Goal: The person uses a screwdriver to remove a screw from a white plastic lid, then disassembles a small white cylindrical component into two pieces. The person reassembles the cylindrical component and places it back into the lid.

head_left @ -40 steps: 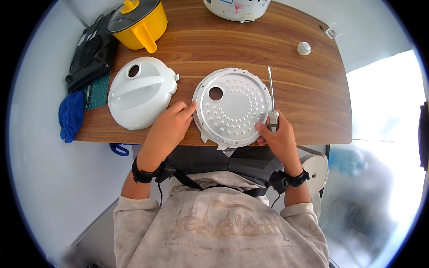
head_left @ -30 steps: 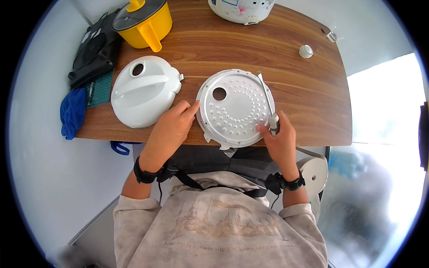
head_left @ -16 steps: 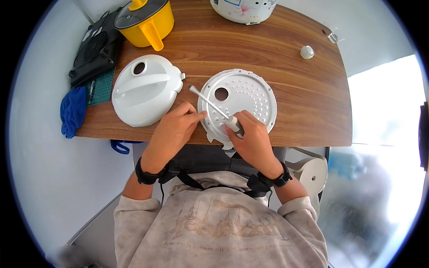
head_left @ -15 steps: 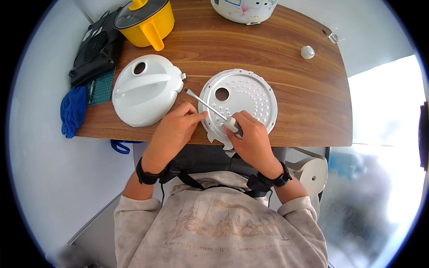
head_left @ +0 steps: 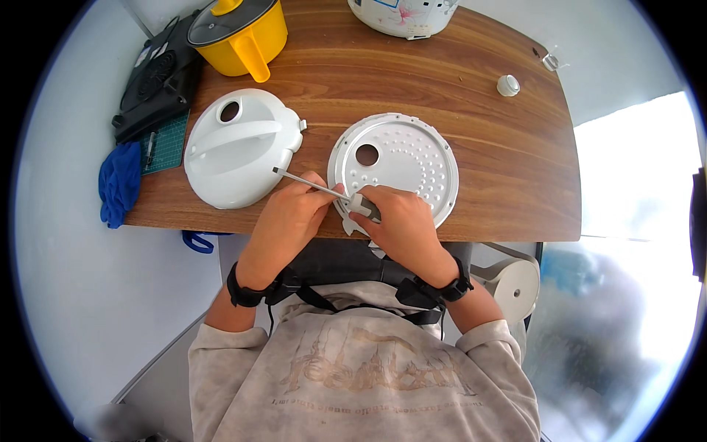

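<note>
My right hand (head_left: 406, 219) is closed around the grey-and-white handle of a flat-blade screwdriver (head_left: 313, 183). Its metal shaft points left across the fingers of my left hand (head_left: 283, 225), and the tip lies close to the white lid. My left hand's thumb and fingers are pinched together at the left rim of a round silver inner lid plate (head_left: 398, 158); what they hold, if anything, is hidden. The plate lies flat, with a round hole, raised dimples and small fixings around its edge. To the left sits a white domed outer lid (head_left: 243, 166) with a handle ridge and a hole.
A yellow pot (head_left: 247, 48) with a glass lid stands at the back left, beside a black appliance base (head_left: 156, 81), a green cutting mat (head_left: 168, 147) and a blue cloth (head_left: 120, 184). A white rice cooker (head_left: 401, 16) stands at the back; a small white cap (head_left: 508, 85) lies right.
My right hand has shifted left with the screwdriver, whose shaft now lies flatter and reaches further left over my left fingers. My left hand stays at the plate's rim.
</note>
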The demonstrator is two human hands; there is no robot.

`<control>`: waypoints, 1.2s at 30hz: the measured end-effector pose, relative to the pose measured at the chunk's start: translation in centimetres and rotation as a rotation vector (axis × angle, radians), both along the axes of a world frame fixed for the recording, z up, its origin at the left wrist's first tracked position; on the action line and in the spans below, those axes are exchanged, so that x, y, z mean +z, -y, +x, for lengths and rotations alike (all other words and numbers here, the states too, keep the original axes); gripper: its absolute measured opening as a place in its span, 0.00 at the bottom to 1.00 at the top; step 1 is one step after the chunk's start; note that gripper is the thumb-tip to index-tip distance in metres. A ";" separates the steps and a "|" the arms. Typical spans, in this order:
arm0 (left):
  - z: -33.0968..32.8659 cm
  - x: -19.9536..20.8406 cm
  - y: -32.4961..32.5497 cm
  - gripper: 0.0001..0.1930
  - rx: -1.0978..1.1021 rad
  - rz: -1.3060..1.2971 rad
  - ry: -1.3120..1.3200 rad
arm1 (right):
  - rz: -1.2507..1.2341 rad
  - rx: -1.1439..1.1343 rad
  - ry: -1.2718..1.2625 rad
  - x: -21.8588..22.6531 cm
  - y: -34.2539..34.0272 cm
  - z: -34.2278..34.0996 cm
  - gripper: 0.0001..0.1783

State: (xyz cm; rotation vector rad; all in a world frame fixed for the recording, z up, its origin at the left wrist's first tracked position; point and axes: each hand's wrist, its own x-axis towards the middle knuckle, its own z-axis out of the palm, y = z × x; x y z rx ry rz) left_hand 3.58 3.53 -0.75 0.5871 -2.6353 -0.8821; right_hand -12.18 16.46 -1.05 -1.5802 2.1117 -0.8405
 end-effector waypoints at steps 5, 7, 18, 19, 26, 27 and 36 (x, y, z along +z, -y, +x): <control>0.0 0.1 0.0 0.13 -0.002 0.052 -0.014 | -0.051 0.024 0.061 -0.2 0.4 -0.3 0.11; 0.1 -0.3 0.2 0.14 0.013 0.087 -0.018 | -0.010 0.026 0.107 -0.2 0.6 -0.8 0.12; -0.3 -0.4 -0.7 0.16 0.115 0.635 -0.067 | 0.023 0.039 0.091 0.3 0.7 -1.0 0.14; -0.3 -0.8 -0.8 0.17 0.113 0.665 -0.098 | 0.031 0.042 0.093 0.4 0.7 -1.0 0.14; -0.5 -1.3 -0.9 0.18 0.150 0.642 -0.144 | -0.024 0.036 0.105 -0.1 0.6 -0.9 0.14; -0.5 -1.3 -0.8 0.18 0.148 0.633 -0.148 | -0.032 0.034 0.108 -0.2 0.6 -0.9 0.14; -0.6 -0.7 -1.0 0.19 0.176 0.522 -0.101 | -0.004 0.034 0.119 -0.3 0.5 -1.1 0.14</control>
